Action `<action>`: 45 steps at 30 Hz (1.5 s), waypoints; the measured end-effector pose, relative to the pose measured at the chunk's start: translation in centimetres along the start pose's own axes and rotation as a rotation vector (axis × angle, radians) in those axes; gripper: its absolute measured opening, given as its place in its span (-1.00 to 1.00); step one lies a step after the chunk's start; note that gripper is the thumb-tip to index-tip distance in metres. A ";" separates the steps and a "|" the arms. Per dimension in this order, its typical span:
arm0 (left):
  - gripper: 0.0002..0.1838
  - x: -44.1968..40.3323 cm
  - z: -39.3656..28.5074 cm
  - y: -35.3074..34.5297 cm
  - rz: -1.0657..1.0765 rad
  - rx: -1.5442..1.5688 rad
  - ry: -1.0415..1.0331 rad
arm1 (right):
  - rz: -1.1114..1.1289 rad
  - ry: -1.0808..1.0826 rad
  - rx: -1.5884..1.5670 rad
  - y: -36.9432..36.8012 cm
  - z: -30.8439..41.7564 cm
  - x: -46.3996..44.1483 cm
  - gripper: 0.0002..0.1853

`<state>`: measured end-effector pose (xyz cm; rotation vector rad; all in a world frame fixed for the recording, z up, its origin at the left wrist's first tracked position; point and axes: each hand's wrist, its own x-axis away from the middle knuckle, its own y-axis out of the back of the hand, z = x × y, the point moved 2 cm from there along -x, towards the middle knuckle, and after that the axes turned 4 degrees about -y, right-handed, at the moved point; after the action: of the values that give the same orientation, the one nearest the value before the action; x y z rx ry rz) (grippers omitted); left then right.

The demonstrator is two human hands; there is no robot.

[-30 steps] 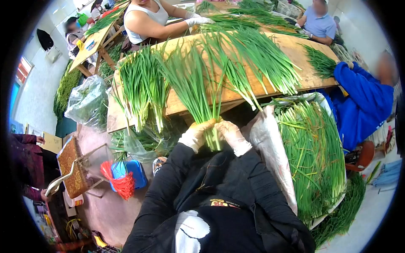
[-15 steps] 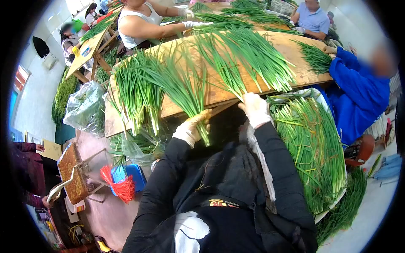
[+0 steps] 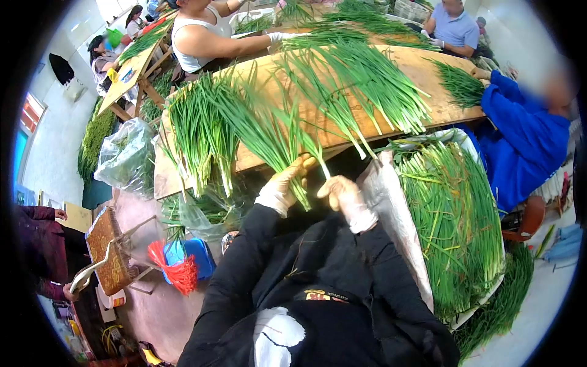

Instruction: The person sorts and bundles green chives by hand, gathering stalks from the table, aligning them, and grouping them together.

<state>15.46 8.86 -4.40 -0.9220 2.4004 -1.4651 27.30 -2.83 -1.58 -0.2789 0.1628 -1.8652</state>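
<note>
Kinda fancy patterned chair (image 3: 109, 252) parked on the pinkish floor (image 3: 160, 315), person in maroon (image 3: 44, 244) beside it. White bag (image 3: 74, 91) hangs on the wall (image 3: 54, 131) too.

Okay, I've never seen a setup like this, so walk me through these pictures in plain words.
There is no machine here: a person works with their own two hands, in pale gloves. One camera, worn on the head, takes every picture, looking forward and down. The left hand grips a leafy bunch near its pale stem ends. The right hand seems to pinch a slim stalk beside it. More green bunches lie on the wooden table. At the right is a big heap of greens.
</note>
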 end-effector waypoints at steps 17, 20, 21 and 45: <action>-0.81 0.5 1.8 1.3 -0.255 -0.184 0.035 | 0.230 -0.179 0.112 -0.6 -1.7 -0.2 -0.79; -0.80 0.8 1.7 1.1 -0.267 -0.219 0.021 | 0.074 0.002 0.452 -0.4 -1.2 0.0 -0.77; -0.80 0.8 1.6 0.8 -0.259 -0.242 -0.007 | -0.051 0.308 0.832 -0.4 -0.9 0.1 -0.78; -0.59 1.6 -0.9 -1.0 -0.054 -0.001 0.152 | -0.482 0.154 1.646 6.2 5.3 -5.2 -0.57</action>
<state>14.22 8.29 -2.82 -0.9131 2.5007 -1.6076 35.92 0.33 1.43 1.0265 -1.3849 -1.8745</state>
